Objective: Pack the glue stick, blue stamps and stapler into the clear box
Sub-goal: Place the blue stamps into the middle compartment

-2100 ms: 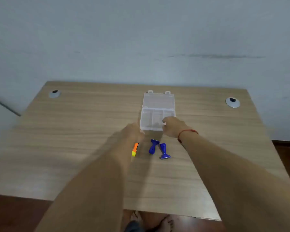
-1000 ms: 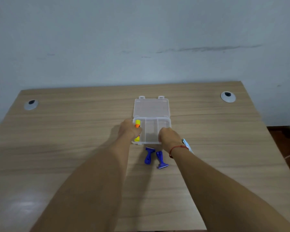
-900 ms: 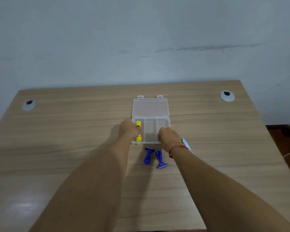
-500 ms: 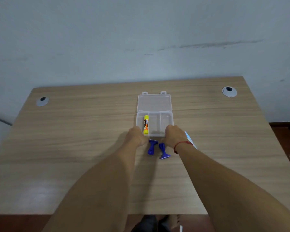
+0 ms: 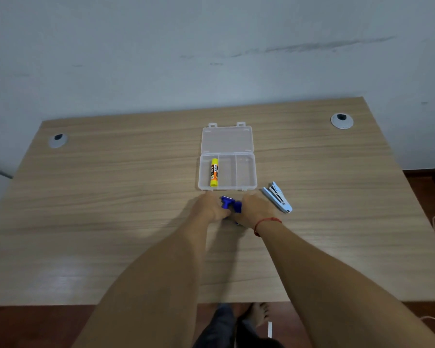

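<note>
Below the clear box [image 5: 227,172], both hands [image 5: 211,207] [image 5: 255,209] grip and half hide blue stamps [image 5: 230,204].

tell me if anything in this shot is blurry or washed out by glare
Head view: the blue stamps between the left hand and right hand are smeared; a pale sheen sits on the near-left table; the glue stick and stapler read sharp.
</note>
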The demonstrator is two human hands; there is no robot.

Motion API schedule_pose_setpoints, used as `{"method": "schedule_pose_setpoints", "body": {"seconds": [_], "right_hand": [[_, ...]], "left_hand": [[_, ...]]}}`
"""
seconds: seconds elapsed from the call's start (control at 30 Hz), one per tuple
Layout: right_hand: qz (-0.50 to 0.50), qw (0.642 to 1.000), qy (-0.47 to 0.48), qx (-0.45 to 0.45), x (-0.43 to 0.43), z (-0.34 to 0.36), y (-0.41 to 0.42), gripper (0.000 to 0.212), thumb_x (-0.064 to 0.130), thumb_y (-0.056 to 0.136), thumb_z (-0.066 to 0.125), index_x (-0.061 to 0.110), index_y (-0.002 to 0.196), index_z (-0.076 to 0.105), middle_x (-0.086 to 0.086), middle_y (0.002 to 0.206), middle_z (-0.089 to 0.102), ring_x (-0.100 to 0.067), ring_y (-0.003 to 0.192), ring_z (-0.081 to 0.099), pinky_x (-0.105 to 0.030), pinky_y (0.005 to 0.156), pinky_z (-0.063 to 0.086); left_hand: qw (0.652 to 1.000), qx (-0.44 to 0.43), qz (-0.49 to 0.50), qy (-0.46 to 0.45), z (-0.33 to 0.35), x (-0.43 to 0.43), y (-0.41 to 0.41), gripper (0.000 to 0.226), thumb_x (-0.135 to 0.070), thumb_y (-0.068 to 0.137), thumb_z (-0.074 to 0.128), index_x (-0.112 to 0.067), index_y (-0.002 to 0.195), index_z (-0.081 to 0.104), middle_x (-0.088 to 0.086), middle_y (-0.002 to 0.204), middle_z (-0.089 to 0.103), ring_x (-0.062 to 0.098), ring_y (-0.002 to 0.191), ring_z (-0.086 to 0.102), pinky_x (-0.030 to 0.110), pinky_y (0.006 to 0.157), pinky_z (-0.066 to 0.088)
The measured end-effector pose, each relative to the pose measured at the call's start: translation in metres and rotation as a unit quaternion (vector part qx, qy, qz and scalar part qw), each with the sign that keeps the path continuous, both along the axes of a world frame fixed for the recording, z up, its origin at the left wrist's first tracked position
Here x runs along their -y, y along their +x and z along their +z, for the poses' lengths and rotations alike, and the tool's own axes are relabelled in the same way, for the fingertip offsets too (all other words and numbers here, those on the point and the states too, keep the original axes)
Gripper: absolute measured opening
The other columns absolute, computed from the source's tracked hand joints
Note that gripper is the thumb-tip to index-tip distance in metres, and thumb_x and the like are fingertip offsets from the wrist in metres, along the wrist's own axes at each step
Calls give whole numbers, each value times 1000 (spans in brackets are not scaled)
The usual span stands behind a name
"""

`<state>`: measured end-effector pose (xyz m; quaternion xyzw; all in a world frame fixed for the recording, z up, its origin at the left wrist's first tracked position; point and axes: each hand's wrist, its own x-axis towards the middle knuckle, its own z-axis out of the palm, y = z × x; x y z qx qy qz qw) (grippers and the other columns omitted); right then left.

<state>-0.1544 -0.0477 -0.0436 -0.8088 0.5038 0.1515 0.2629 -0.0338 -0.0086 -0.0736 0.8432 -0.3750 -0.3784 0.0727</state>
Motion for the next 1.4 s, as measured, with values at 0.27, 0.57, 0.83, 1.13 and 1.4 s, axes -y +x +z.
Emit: {"method": "schedule_pose_setpoints", "body": {"seconds": [0.27,0.57,0.83,1.13,1.4], "right_hand": [[-33,999,2,28,36,32,5,35,28,84,66,4,109,59,-15,109,66,-29,83,56,-32,73,46],[-80,996,4,50,67,28,25,37,27,85,62,5,114,58,-14,113,65,-30,93,62,-30,73,43],[-112,992,23,52,86,5,58,31,36,82,65,9,96,59,-9,91,58,-22,75,55,-33,75,54],[-127,990,32,54,91,-4,65,38,39,82,66,8,103,60,-5,85,58,-21,76,58,-33,79,56],[-127,990,21,51,91,-7,65,41,41,82,66,8,106,61,-7,90,58,-21,77,58,-33,75,53]], "left_hand": [[993,14,89,-77,37,9,28,25,-23,69,70,-12,53,54,7,70,60,27,66,57,28,63,47],[994,41,60,-80,51,78,41,28,-24,72,68,-13,53,50,5,62,56,25,67,54,25,58,42],[998,13,40,-54,21,102,53,31,-30,76,72,-8,73,51,5,70,55,21,67,53,25,45,33],[998,-2,35,-46,19,105,58,31,-33,77,74,-7,84,57,4,70,55,19,72,55,23,46,32],[997,-16,57,-46,24,107,61,21,-25,74,73,-8,75,61,8,75,63,22,68,59,28,56,45]]}}
